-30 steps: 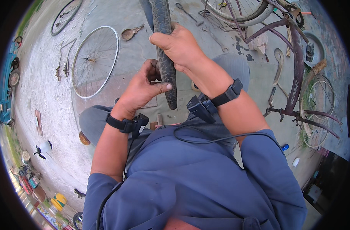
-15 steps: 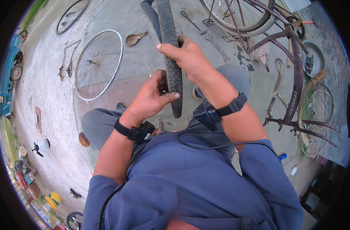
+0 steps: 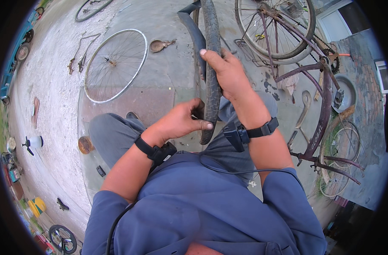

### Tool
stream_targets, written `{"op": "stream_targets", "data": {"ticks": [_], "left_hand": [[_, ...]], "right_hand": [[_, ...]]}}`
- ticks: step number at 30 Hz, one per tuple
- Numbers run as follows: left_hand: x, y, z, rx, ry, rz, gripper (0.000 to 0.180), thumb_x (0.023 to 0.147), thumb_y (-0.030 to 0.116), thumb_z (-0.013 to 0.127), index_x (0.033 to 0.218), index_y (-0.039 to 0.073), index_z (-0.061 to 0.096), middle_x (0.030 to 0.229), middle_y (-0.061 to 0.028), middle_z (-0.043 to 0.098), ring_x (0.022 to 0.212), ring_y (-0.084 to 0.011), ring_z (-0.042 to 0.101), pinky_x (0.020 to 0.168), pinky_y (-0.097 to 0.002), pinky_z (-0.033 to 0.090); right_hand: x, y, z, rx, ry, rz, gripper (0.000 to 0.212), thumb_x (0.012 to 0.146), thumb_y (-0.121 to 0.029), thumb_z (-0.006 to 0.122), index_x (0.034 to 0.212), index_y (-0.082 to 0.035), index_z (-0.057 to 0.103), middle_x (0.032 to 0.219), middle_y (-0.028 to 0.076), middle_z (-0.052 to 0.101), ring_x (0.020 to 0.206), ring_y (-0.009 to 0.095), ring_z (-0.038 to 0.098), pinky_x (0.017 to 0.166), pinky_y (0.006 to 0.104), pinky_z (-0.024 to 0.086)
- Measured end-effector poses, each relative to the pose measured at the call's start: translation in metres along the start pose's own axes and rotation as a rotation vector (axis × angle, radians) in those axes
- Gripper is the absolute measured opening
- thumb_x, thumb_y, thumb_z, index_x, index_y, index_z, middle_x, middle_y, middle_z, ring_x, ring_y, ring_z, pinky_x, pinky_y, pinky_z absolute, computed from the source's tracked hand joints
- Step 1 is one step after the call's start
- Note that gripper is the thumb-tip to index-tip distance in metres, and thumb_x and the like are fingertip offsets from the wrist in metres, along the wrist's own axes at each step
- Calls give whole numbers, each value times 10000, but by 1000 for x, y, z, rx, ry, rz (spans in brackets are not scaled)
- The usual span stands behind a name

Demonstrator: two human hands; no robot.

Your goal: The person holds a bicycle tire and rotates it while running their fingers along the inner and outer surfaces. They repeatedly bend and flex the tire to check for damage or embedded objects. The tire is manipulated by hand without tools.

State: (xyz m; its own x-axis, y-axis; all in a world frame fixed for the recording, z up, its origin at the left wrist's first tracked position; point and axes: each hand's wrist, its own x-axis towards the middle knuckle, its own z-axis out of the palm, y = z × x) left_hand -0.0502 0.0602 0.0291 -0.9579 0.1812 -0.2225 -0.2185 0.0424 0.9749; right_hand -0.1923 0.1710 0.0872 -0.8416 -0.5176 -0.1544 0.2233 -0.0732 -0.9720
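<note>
A worn black bicycle tire (image 3: 211, 34) stands edge-on in front of me, its knobbly tread turned my way. My left hand (image 3: 181, 121) grips its lower end, the thumb lying across the tread and the fingers behind the left edge. Higher up, my right hand (image 3: 232, 78) is wrapped around the right side, with its thumb over the tread. A flat black inner tube (image 3: 193, 26) hangs in a bend along the tire's left side. Whether its lower part lies inside the tire, I cannot tell.
A bare spoked wheel (image 3: 116, 66) lies at the left, with a rusty dish (image 3: 160, 45) beside it. To the right stands a purple bicycle frame (image 3: 323, 108) with its rear wheel (image 3: 283, 53). A wrench (image 3: 305, 105) and a grey basin (image 3: 349, 91) lie near the frame.
The whole view has shifted, and the tire now appears farther right and lower. More of the inner tube shows beside it. Both hands keep their hold on the tire.
</note>
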Motion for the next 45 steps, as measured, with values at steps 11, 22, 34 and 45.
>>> {"op": "stream_targets", "data": {"ticks": [11,22,34,45], "left_hand": [[7,23,-16,-293,101,27,254,1003,198,642,1114,-30,633,976,-35,650,885,-110,595,816,-286,512],[8,14,-13,-530,106,28,236,940,168,726,1037,-11,608,949,-34,628,874,-105,590,782,-278,501],[5,21,-17,-712,154,-20,241,930,150,742,1021,-11,587,911,-41,622,829,-96,582,723,-259,488],[9,23,-6,-479,499,144,258,917,172,760,940,28,547,832,-18,593,735,-65,534,637,-235,444]], "right_hand": [[-14,8,7,41,65,8,274,934,-264,675,1024,-21,585,828,30,585,715,117,572,611,283,467],[-15,14,5,33,-18,21,322,940,-275,679,1091,-5,590,920,45,611,792,122,583,698,293,492],[-12,16,4,22,-61,-40,252,953,-222,667,1107,-36,595,929,-6,592,803,75,526,703,263,462],[-9,6,15,227,25,-15,266,905,-138,703,1086,8,575,924,33,613,788,119,590,687,298,501]]}}
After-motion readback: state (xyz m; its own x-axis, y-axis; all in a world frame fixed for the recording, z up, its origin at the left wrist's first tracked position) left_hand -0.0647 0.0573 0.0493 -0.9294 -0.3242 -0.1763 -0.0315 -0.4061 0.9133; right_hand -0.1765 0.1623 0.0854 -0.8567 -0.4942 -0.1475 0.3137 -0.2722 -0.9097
